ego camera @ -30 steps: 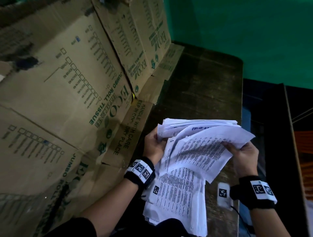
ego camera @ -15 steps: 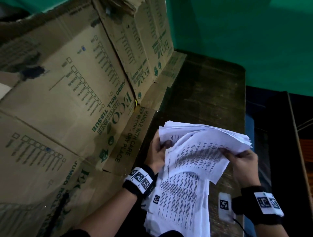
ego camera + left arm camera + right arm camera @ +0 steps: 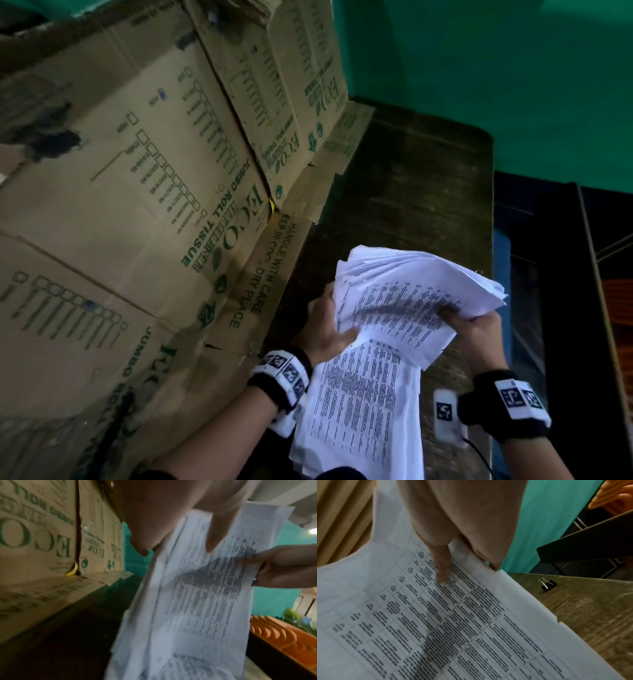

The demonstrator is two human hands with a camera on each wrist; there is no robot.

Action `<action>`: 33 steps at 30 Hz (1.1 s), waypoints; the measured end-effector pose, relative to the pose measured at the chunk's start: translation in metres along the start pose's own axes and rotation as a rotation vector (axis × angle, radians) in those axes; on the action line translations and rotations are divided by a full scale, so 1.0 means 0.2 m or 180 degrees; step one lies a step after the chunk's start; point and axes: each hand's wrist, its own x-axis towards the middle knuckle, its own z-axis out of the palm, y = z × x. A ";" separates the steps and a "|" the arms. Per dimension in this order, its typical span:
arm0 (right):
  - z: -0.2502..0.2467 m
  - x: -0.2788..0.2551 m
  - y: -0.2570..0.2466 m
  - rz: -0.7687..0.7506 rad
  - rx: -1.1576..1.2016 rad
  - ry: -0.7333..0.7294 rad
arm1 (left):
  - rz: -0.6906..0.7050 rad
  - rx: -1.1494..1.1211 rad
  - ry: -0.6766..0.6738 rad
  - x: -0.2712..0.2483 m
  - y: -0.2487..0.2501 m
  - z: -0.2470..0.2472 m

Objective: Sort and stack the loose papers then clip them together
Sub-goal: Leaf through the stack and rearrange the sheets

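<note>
Her left hand (image 3: 325,337) grips the near-left side of the papers (image 3: 404,308), thumb on top. The right hand (image 3: 479,334) pinches their right edge. The bundle is held above the dark surface (image 3: 411,178), a clip (image 3: 547,584) lying beyond it, boxes (image 3: 137,205) alongside.

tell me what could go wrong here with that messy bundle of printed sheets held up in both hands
1. The uneven bundle of printed white paper sheets is pinched only at its edges by the left hand and right hand; the loose lower sheets could slip out.
2. The small black binder clip lies on the dark wooden table behind the papers, so reaching for it may loosen the bundle.
</note>
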 end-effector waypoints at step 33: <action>0.02 -0.26 0.28 0.1175 -0.0501 -0.0561 | -0.0949 -0.0171 -0.0202 -0.03 -0.11 0.08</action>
